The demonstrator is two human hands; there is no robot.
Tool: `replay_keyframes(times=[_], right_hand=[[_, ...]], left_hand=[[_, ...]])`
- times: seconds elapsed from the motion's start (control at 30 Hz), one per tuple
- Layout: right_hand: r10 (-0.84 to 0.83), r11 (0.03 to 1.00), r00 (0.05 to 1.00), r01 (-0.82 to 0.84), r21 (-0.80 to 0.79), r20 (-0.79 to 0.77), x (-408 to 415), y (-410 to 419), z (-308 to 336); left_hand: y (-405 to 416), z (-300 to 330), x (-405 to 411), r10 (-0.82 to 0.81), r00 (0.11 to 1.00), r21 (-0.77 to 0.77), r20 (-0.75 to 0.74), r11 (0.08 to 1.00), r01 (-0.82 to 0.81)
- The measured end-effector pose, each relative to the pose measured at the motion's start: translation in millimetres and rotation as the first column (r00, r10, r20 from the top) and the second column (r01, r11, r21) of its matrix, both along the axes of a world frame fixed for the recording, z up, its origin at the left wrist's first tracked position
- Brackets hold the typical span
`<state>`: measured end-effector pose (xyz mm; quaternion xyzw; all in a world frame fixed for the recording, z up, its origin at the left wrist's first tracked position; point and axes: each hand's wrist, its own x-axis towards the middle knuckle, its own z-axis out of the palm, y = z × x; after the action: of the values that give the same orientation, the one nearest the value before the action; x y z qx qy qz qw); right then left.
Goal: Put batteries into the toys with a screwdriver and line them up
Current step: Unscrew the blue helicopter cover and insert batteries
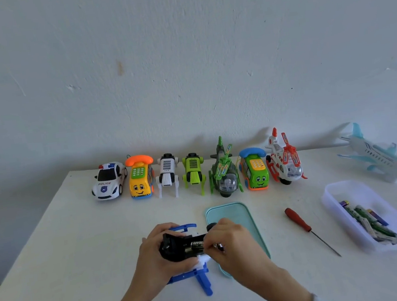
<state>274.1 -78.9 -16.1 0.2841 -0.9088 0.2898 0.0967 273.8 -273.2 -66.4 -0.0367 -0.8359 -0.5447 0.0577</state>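
Observation:
A blue and white toy helicopter (194,275) lies upside down near the table's front, its black battery bay facing up. My left hand (155,256) grips its body from the left. My right hand (230,239) pinches a battery (195,245) that sits in the bay. The red-handled screwdriver (299,221) lies on the table to the right, untouched. Several finished toys stand in a row at the back, from the police car (109,181) to the red and white helicopter (284,159).
A teal lid (237,214) lies just behind my right hand. A clear tub (334,199) with several batteries stands at the right. A pale blue toy plane (376,154) rests at the far right. The white table (54,241) ends at the wall.

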Motion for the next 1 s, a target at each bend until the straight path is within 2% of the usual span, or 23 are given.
replay_keyframes(times=[0.13,0.33,0.57,0.77,0.83,0.9,0.93,1.0], right_hand=[[0.021,0.99,0.996,-0.007,0.144,-0.092,-6.0,-9.3,-4.4],[-0.027,0.988,0.998,0.034,0.151,-0.052,-13.2,-14.3,-4.7],[0.002,0.99,0.992,0.016,0.142,-0.127,-24.0,-13.0,-10.2],[-0.014,0.999,0.993,0.017,0.029,-0.114,-28.8,-14.8,-18.2],[-0.023,0.999,0.999,0.022,-0.035,-0.022,-27.0,-12.9,-14.8],[-0.062,0.97,0.975,0.108,-0.216,0.212,-25.4,-5.5,-3.9],[-0.069,0.923,0.941,0.186,-0.335,0.332,-24.9,0.9,1.7],[-0.151,0.768,0.889,0.38,-0.516,0.431,-26.8,17.7,6.3]], left_hand=[[-0.2,-2.5,-0.1,-0.001,1.0,-0.036,0.0,0.999,0.001],[0.1,-1.9,2.3,-0.01,1.0,-0.035,-0.008,0.999,0.01],[-1.4,-0.8,0.8,-0.021,1.0,-0.031,0.012,0.999,0.021],[-1.6,4.2,-0.3,-0.026,0.999,-0.018,0.019,1.0,0.026],[-0.5,3.9,0.3,-0.019,1.0,-0.001,0.015,1.0,0.019],[1.4,4.7,2.1,-0.013,1.0,0.04,0.004,0.999,0.013],[2.8,5.7,3.2,-0.017,1.0,0.059,-0.001,0.998,0.017],[4.3,7.1,4.4,-0.02,1.0,0.077,-0.006,0.997,0.021]])
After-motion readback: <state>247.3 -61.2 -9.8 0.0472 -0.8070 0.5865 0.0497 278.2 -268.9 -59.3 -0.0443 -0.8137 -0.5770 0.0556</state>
